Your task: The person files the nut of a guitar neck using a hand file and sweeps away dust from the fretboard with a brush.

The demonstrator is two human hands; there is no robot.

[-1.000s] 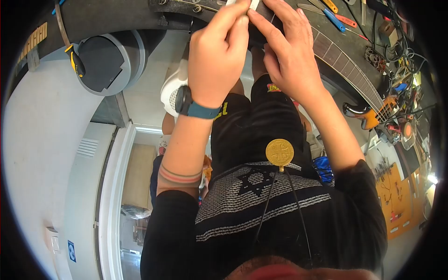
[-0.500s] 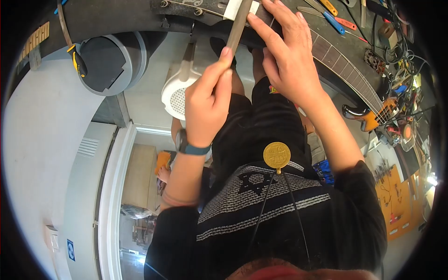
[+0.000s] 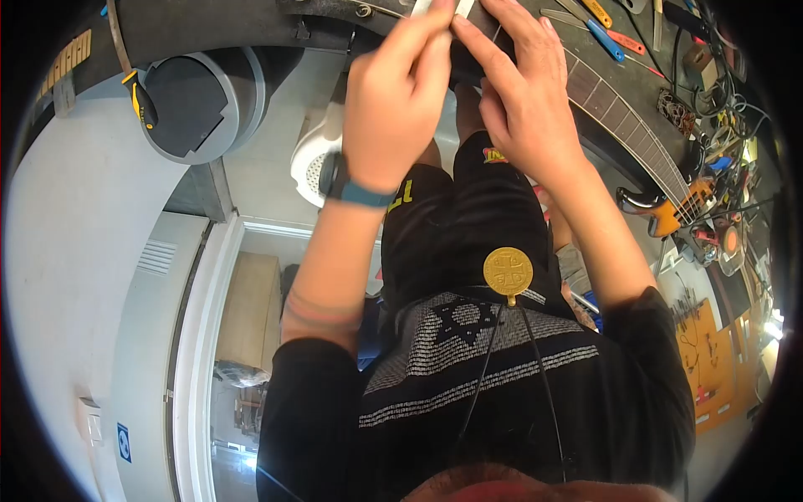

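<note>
A sunburst electric guitar lies along the bench; its fretboard (image 3: 623, 107) curves from my hands toward the body (image 3: 665, 213) at the right. My left hand (image 3: 400, 109) is closed at the top edge, slightly blurred, around a flat grey file that is now almost wholly hidden. Beside its fingertips shows a white strip (image 3: 464, 7) on the neck near the headstock. My right hand (image 3: 529, 105) lies over the neck, fingers stretched out and apart, index fingertip next to that strip. A tuning peg (image 3: 362, 11) pokes out left of my hands.
Files and screwdrivers, among them a blue-handled one (image 3: 607, 42), lie beyond my right hand. Cables (image 3: 728, 92) and small parts crowd the bench's right side. A yellow-black screwdriver (image 3: 140, 100) hangs at left above a round grey bin (image 3: 188, 109). A white perforated fixture (image 3: 311, 171) is below.
My left hand has pushed forward and right, toward the top edge, taking the file almost out of sight. My right hand has barely shifted.
</note>
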